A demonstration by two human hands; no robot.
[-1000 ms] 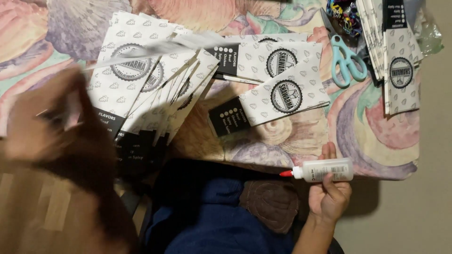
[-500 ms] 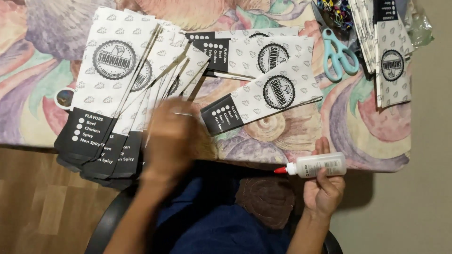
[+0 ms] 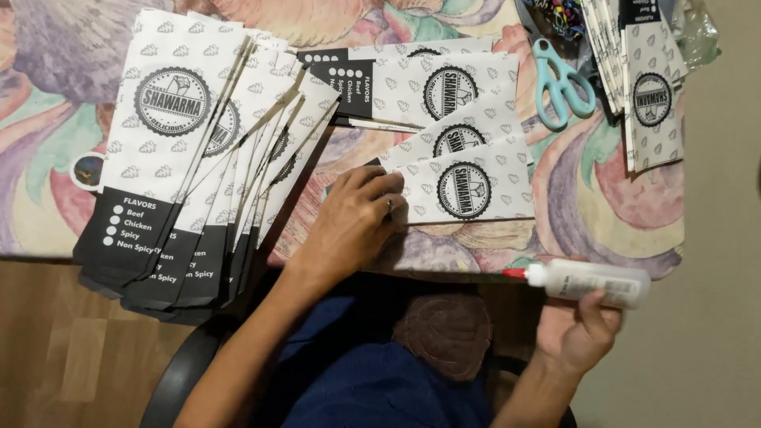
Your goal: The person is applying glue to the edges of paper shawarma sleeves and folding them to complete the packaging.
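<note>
Pressing flat on the paper sleeve [image 3: 464, 190] near the counter's [image 3: 602, 198] front edge, the left hand [image 3: 357, 218] has its fingers spread (sleeve's long axis runs rightward); the right hand [image 3: 583, 337] grips a glue bottle [image 3: 590, 283].

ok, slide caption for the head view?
Left hand presses a printed paper sleeve flat on the table; right hand holds a glue bottle.

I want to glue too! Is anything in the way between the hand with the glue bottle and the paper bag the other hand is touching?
Nothing visible: the right hand holds the white glue bottle just off the table edge; bare patterned tablecloth lies between it and the white printed paper bag.
</note>
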